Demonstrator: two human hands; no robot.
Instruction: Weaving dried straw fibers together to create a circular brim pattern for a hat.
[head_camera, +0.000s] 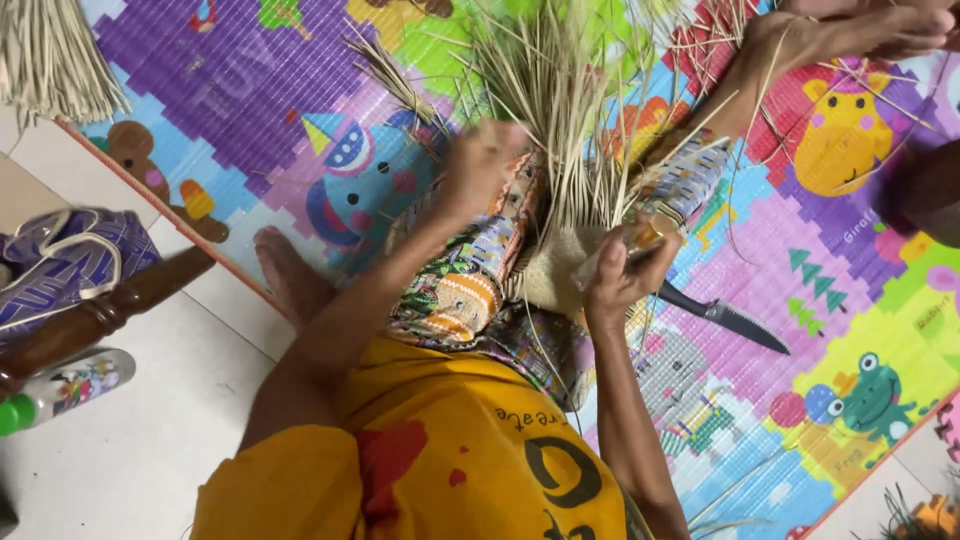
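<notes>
Two hands on the straw bundle (560, 110), left hand (480, 165) and right hand (625, 275) gripping, strands pointing away.

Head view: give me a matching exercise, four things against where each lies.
Things:
1. knife
2. plastic bottle
3. bundle of straw
4. woven piece with upright strands

Places:
A. top left corner, at the mat's edge
B. between the left hand and right hand
C. on the play mat, right of the right hand
D. on the bare floor, far left

Pairs: 1-C, 2-D, 3-A, 4-B
</notes>
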